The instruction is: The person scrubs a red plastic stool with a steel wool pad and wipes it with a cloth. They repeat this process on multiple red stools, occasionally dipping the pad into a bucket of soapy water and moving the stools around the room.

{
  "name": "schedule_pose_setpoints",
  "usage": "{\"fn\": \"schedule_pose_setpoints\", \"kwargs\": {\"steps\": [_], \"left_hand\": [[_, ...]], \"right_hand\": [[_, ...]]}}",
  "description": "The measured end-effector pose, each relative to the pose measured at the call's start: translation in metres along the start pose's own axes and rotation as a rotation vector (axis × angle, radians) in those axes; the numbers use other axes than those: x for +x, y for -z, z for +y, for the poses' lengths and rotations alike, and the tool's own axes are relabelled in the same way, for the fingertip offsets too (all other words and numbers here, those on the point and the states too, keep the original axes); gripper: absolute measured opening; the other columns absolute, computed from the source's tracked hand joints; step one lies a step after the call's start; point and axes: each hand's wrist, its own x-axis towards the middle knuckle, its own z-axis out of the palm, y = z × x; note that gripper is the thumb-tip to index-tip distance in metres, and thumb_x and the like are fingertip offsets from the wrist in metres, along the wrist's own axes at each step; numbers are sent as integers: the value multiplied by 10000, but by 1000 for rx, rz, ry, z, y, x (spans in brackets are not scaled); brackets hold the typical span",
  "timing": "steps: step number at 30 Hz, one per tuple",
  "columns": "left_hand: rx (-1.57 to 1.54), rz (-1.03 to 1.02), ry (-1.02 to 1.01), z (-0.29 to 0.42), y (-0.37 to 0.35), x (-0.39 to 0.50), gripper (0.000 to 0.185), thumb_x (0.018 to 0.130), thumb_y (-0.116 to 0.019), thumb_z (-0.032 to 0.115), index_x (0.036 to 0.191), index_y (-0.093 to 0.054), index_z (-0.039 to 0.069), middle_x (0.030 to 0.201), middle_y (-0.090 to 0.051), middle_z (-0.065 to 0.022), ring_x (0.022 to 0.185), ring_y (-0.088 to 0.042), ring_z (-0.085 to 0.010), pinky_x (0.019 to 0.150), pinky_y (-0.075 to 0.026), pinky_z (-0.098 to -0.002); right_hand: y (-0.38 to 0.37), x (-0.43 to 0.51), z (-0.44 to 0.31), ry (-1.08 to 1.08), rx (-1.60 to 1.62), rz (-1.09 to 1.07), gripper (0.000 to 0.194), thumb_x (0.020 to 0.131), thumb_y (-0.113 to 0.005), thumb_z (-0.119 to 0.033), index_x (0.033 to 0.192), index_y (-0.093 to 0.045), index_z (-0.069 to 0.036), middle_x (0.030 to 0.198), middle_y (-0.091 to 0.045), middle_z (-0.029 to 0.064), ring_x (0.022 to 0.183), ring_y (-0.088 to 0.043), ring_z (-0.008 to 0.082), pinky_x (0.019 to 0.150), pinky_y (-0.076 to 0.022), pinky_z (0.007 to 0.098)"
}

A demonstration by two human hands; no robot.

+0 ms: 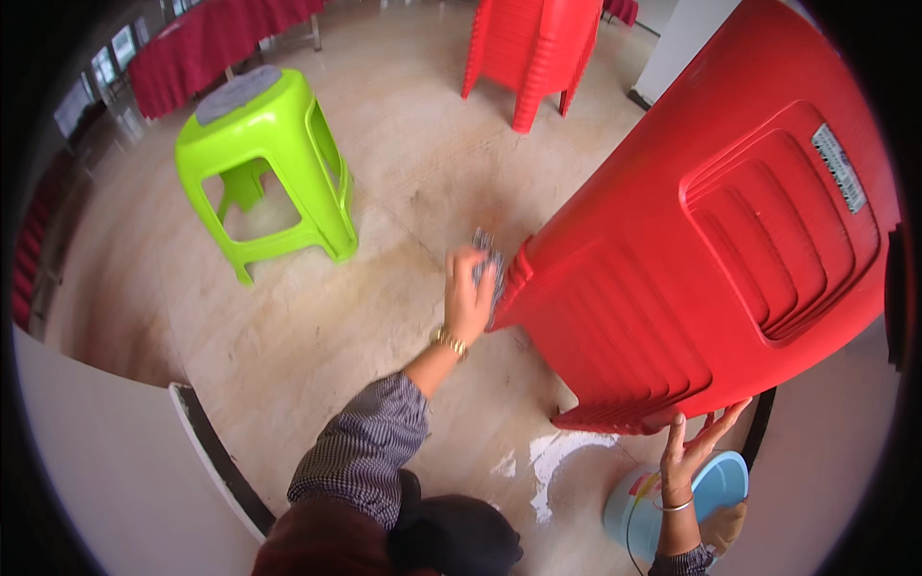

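My left hand [470, 291], with a gold-coloured band at the wrist, holds a grey patterned cloth [488, 270]. The cloth is against the left edge of a tall stack of red plastic seats [619, 288]. My right hand [691, 450] is at the lower right rim of the stack, fingers spread and touching it; part of the fingertips is hidden by the rim. The upper seat has a wide cut-out and a sticker [839, 169] bearing writing. Below the right hand stands a light blue bucket [623, 507] with a brown thing [724, 529] at its edge.
A lime green plastic stool [259, 151] with a grey pad [238, 93] on top stands at upper left. Another red stack [533, 50] is further off. White wet-looking patches [551, 468] lie on the tiled floor [310, 345]. Beyond are tables with dark red cloths [216, 43].
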Motion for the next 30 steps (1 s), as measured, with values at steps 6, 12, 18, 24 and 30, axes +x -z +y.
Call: {"fn": "schedule_pose_setpoints", "kwargs": {"steps": [6, 12, 18, 24, 30], "left_hand": [[-43, -230, 85, -17, -56, 58, 253, 984, -522, 230, 1076, -549, -3, 942, -636, -171, 884, -621, -313, 803, -477, -375], [115, -587, 110, 22, -41, 100, 269, 951, -548, 227, 1030, -576, -28, 865, -635, -205, 818, -602, -344, 751, -475, -374], [164, -314, -53, 39, -28, 65, 229, 949, -534, 214, 1032, -557, 2, 971, -617, -223, 886, -589, -409, 755, -472, -453], [235, -240, -25, 60, -29, 54, 155, 936, -522, 106, 1039, -509, -9, 1060, -546, -220, 941, -547, -431, 787, -450, -499], [134, -355, 95, 37, -32, 56, 158, 931, -537, 120, 1014, -506, -10, 1056, -534, -219, 950, -537, -435, 799, -450, -488]], "right_hand": [[-7, 0, -6, -9, 31, 22, 931, 907, -636, -281, 1557, 11, -121, 1616, -44, 151, 1471, -143, 319, 1147, -215, 517], [-15, 0, -11, -27, 100, 47, 967, 873, -646, -216, 1548, 30, -69, 1612, -10, 173, 1477, -100, 320, 1176, -125, 482], [-21, 3, -17, 0, 77, 86, 902, 917, -600, -207, 1552, 31, -96, 1617, 7, 151, 1478, -90, 301, 1182, -119, 479], [-23, 3, -20, 31, 149, 75, 899, 920, -594, -243, 1550, 27, -80, 1615, 8, 159, 1479, -81, 308, 1188, -101, 467], [-23, 4, -22, -9, 100, 53, 905, 923, -584, -235, 1546, 52, -76, 1615, 44, 159, 1484, -45, 310, 1187, -67, 471]]}}
